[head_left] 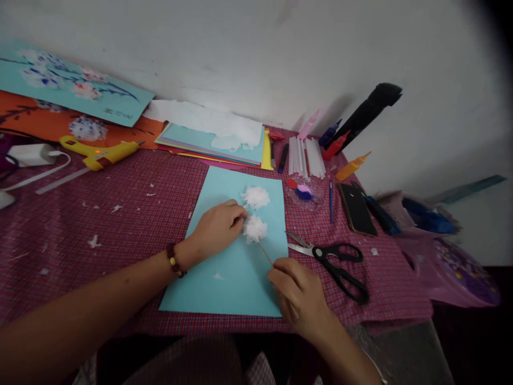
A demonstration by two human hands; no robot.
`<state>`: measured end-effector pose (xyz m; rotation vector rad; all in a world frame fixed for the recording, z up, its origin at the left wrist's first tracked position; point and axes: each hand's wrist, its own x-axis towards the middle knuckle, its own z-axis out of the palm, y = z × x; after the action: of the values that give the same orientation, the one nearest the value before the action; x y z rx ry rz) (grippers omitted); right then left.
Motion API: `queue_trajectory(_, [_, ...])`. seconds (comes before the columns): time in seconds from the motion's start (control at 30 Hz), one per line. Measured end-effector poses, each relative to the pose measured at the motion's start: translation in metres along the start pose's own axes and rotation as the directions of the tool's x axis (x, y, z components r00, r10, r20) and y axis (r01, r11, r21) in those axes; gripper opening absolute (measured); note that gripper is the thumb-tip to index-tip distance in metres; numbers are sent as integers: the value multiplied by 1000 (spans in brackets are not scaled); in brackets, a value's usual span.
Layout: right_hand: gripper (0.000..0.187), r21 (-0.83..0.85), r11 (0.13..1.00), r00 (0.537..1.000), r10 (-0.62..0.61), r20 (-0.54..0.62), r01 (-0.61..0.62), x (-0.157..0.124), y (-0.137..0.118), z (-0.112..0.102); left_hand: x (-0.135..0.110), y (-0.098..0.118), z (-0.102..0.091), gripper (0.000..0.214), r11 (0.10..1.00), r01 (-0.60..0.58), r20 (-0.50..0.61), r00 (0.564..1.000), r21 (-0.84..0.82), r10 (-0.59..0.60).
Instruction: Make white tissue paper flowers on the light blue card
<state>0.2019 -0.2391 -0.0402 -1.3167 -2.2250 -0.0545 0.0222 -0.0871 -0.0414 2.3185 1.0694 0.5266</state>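
Observation:
A light blue sheet of paper (pixel 240 278) lies in front of me with two fluffy white paper flowers on it, an upper flower (pixel 256 197) and a lower flower (pixel 255 229). The curled fingers of my left hand (pixel 214 230) pinch the left edge of the lower flower. In my right hand (pixel 298 294) is a thin wooden stick (pixel 266 253), gripped between thumb and fingers. Its far end meets the bottom of the lower flower; the tip itself is hidden there. A small white scrap (pixel 218 276) rests lower on the sheet.
Open black-handled scissors (pixel 334 259) lie right of the sheet, near a phone (pixel 356 208), a brush (pixel 331 202) and a paint palette (pixel 304 192). Glue sticks (pixel 306 158) and paint bottles stand behind. At left are a yellow glue gun (pixel 104 154) and finished flower pictures (pixel 120 107).

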Motion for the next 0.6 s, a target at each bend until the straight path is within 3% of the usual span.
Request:
queue_trajectory(0.2, [23,-46,999,993,4,121,1,-3,-3,-2,-1,0,-1,28,1000,-3,-10,1000,-14,3])
queue_trajectory(0.33, [23,-56,996,966,86,244,-74,-9,-9,-8,-4,2,-2,26,997,-23,-43,999,-68,20])
queue_trajectory(0.47, [32,-47,988,943,154,296,-147,-17,-14,-11,-7,7,-1,32,966,-244,-61,969,-82,240])
queue_trajectory(0.6, [37,-53,985,933,174,317,-166,-19,-14,-11,-8,9,3,42,900,-436,76,897,2,435])
